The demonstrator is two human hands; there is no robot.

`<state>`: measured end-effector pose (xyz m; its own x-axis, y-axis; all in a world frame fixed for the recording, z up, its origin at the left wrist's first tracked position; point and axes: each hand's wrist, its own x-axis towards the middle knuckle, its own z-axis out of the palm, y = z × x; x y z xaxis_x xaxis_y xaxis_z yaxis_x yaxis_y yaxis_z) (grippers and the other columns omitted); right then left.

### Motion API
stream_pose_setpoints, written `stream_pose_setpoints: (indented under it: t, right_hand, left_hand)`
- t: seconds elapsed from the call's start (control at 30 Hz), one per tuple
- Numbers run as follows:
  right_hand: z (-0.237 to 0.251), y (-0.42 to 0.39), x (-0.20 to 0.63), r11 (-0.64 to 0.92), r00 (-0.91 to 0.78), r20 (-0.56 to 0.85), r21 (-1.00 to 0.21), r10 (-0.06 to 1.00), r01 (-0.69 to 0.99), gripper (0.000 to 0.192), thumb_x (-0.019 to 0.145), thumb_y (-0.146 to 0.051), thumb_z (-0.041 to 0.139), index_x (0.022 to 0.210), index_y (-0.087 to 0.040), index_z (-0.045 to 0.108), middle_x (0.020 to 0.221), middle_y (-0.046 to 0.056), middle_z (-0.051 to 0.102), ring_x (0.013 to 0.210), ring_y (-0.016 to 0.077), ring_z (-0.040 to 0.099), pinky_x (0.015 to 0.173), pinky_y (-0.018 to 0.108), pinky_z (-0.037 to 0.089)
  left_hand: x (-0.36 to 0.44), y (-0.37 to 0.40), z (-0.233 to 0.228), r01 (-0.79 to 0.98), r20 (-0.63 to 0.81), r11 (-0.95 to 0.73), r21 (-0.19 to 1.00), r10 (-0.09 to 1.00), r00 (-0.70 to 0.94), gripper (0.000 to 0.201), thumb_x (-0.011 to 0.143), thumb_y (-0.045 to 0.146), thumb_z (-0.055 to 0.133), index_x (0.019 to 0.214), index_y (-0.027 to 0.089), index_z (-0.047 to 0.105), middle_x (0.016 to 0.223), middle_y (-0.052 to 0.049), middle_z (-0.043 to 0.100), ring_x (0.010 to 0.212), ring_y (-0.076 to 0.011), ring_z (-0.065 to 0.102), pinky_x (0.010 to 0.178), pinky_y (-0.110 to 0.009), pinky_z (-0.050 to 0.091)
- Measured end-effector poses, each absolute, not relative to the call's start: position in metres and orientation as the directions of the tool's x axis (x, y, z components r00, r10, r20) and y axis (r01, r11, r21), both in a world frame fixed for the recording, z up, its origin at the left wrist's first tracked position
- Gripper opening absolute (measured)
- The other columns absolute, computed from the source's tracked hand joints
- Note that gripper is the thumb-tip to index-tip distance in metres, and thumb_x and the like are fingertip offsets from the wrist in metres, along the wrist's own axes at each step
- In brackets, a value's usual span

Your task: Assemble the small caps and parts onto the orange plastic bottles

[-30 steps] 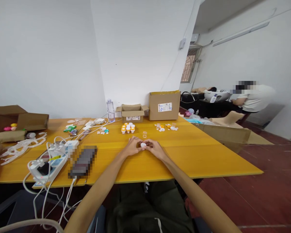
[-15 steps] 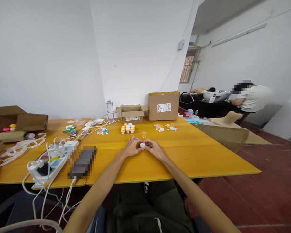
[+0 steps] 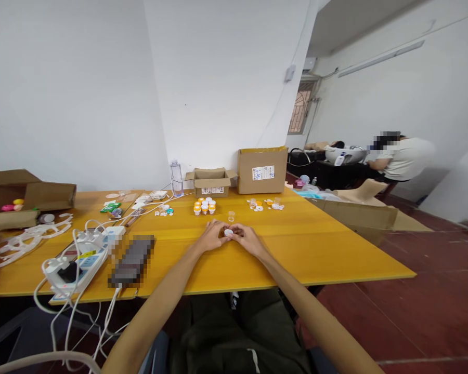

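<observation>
Item: small white cap (image 3: 229,232), pinched between my left hand (image 3: 213,235) and right hand (image 3: 248,239), low over the yellow table (image 3: 320,244). Behind: clear cup (image 3: 231,215), empty; capped orange jars (image 3: 205,206). Open cardboard box (image 3: 211,182), contents hidden.

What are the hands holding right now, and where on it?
A small white cap, pinched at its edges between the fingertips of the left hand and right hand.

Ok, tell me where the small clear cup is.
The small clear cup stands alone on the yellow table, mid-view, just beyond both hands and right of the orange-and-white vials.
</observation>
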<state>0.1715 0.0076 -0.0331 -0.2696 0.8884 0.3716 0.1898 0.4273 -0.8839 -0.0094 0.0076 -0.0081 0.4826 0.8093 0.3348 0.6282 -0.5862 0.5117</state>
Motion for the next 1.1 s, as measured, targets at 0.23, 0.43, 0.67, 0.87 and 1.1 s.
stream_pose_setpoints:
  t: [0.23,0.43,0.67,0.87,1.1]
  right_hand:
    - [-0.0318,0.0059,0.1706,0.443,-0.255,0.385,-0.864,0.887,0.24,0.02,0.075,-0.039,0.07,0.085,-0.021,0.071,0.085,0.005,0.077,0.079,0.0225,0.071,0.077,0.035,0.056]
    - [-0.0309,0.0054,0.1701,0.445,-0.265,0.381,-0.859,0.886,0.254,0.021,0.078,-0.041,0.067,0.083,-0.021,0.072,0.085,0.005,0.077,0.079,0.0231,0.071,0.077,0.035,0.056]
    - [-0.0303,0.006,0.1706,0.443,-0.284,0.372,-0.86,0.884,0.254,0.022,0.079,-0.043,0.067,0.083,-0.022,0.072,0.085,0.005,0.077,0.08,0.0232,0.071,0.079,0.036,0.057]
    - [-0.03,0.0056,0.1711,0.439,-0.281,0.368,-0.861,0.887,0.257,0.021,0.079,-0.042,0.067,0.083,-0.022,0.072,0.084,0.004,0.077,0.08,0.0226,0.071,0.078,0.035,0.057]
    - [-0.0289,0.004,0.1709,0.447,-0.28,0.378,-0.86,0.882,0.248,0.022,0.079,-0.042,0.067,0.084,-0.021,0.071,0.085,0.004,0.076,0.079,0.0219,0.07,0.077,0.035,0.057]
  left_hand:
    - [-0.0085,0.0061,-0.0064,0.632,0.332,-0.586,0.506,0.809,0.485,0.027,0.082,0.03,0.068,0.108,0.023,0.069,0.109,-0.006,0.07,0.111,-0.0277,0.056,0.1,-0.043,0.042]
    - [-0.0081,0.0045,-0.0043,0.631,0.34,-0.597,0.496,0.802,0.492,0.026,0.081,0.029,0.068,0.107,0.024,0.069,0.109,-0.006,0.071,0.11,-0.0276,0.056,0.098,-0.043,0.043]
    - [-0.0084,0.0042,-0.0039,0.625,0.34,-0.595,0.506,0.803,0.489,0.026,0.081,0.029,0.069,0.106,0.024,0.07,0.107,-0.006,0.071,0.11,-0.0278,0.058,0.099,-0.043,0.043]
    - [-0.008,0.0054,-0.0051,0.632,0.332,-0.587,0.506,0.808,0.486,0.027,0.082,0.031,0.068,0.108,0.024,0.07,0.108,-0.006,0.071,0.11,-0.0274,0.058,0.1,-0.043,0.043]
    - [-0.0083,0.0047,-0.0042,0.628,0.33,-0.59,0.507,0.806,0.492,0.029,0.081,0.029,0.068,0.11,0.024,0.069,0.11,-0.005,0.071,0.11,-0.0276,0.057,0.102,-0.044,0.041]
